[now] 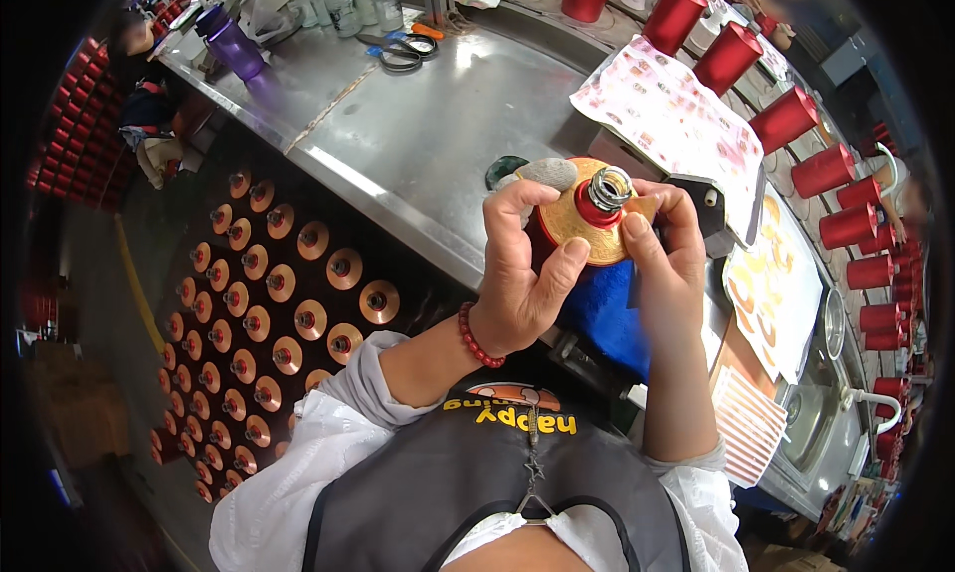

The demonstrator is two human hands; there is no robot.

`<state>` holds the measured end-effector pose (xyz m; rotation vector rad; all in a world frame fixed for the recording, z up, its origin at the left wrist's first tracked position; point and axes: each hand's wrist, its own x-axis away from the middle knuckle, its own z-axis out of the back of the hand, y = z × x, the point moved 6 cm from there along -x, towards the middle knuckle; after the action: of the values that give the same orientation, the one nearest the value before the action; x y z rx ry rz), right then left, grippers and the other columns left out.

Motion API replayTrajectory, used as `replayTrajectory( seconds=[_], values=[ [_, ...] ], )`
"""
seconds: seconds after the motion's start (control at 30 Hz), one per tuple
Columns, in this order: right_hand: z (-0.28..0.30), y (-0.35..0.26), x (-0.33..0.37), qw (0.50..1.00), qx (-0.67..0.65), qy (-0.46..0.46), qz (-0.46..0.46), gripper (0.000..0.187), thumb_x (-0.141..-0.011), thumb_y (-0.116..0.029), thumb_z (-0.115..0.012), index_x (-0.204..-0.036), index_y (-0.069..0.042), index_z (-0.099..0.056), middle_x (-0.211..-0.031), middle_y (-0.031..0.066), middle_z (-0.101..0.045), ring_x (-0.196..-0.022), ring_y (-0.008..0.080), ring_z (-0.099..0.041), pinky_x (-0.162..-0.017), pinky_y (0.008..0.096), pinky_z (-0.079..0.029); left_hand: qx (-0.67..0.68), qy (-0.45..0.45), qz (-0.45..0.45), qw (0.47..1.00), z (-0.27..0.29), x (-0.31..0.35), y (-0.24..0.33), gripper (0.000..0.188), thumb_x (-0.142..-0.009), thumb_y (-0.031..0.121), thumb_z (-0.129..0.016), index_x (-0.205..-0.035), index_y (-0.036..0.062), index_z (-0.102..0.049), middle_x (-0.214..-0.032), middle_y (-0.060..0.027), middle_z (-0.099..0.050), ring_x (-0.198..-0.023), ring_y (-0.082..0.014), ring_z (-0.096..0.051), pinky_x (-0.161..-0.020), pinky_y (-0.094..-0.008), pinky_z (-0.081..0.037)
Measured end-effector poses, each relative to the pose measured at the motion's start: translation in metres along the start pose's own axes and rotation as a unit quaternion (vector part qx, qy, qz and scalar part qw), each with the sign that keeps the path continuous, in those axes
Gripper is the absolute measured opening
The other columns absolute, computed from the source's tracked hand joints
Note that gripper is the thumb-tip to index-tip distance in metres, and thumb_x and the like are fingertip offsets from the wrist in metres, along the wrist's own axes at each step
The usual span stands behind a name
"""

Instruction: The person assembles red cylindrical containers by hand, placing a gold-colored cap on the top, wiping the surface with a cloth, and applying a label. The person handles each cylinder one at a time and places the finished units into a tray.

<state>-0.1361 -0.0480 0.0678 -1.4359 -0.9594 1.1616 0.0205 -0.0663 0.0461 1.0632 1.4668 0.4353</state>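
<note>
In front of me is a bottle with a clear glass mouth (609,187), a red neck and a round gold shoulder (572,219). My left hand (532,274) grips it from the left, thumb on the gold rim. A grey oval pad (549,173) lies at the left fingertips, against the shoulder's far left edge; whether those fingers hold it is unclear. On the right side, my right hand (667,244) pinches a gold label (642,207) at the shoulder's edge between thumb and fingers. Most of the bottle's body is hidden beneath the shoulder.
A steel table (398,144) bears black scissors (403,53), a purple bottle (229,43) and glass jars. Rows of gold-shouldered bottles (286,355) stand at lower left. Gold labels (766,284) lie on sheets at right. Red bottles (786,121) line a conveyor; other people are beyond.
</note>
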Motion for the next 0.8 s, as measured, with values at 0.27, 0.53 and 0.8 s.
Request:
replayTrajectory(
  seconds=[0.27,0.53,0.8],
  values=[
    [0.002,-0.004,-0.005,1.000,-0.010,-0.001,0.022,0.020,-0.094,-0.019,-0.069,-0.096,-0.004,-0.055,-0.112,0.0081,-0.061,-0.109,0.0142,-0.053,-0.100,0.0311,-0.039,-0.012,0.000,-0.004,1.000,-0.002,-0.004,0.001,0.048,-0.094,0.005,-0.061,-0.133,-0.0001,-0.034,-0.130,-0.0152,-0.042,-0.120,-0.0207,-0.047,-0.107,-0.0356,-0.039],
    [0.010,0.004,0.004,1.000,-0.010,0.012,0.018,0.026,-0.092,-0.022,-0.070,-0.100,-0.003,-0.054,-0.114,0.0088,-0.058,-0.107,0.0165,-0.052,-0.100,0.0321,-0.038,0.103,-0.037,0.047,0.993,-0.003,-0.014,0.000,0.052,-0.095,0.008,-0.058,-0.138,0.0005,-0.030,-0.133,-0.0149,-0.041,-0.122,-0.0197,-0.047,-0.109,-0.0354,-0.038],
    [0.007,-0.002,0.006,0.999,0.036,-0.002,0.038,0.032,-0.089,-0.023,-0.074,-0.106,-0.004,-0.054,-0.117,0.0089,-0.056,-0.111,0.0171,-0.051,-0.101,0.0327,-0.039,0.021,-0.074,0.102,0.992,0.000,-0.013,-0.007,0.050,-0.095,0.015,-0.057,-0.138,-0.0016,-0.038,-0.133,-0.0170,-0.049,-0.121,-0.0224,-0.049,-0.109,-0.0369,-0.038]
  ],
)
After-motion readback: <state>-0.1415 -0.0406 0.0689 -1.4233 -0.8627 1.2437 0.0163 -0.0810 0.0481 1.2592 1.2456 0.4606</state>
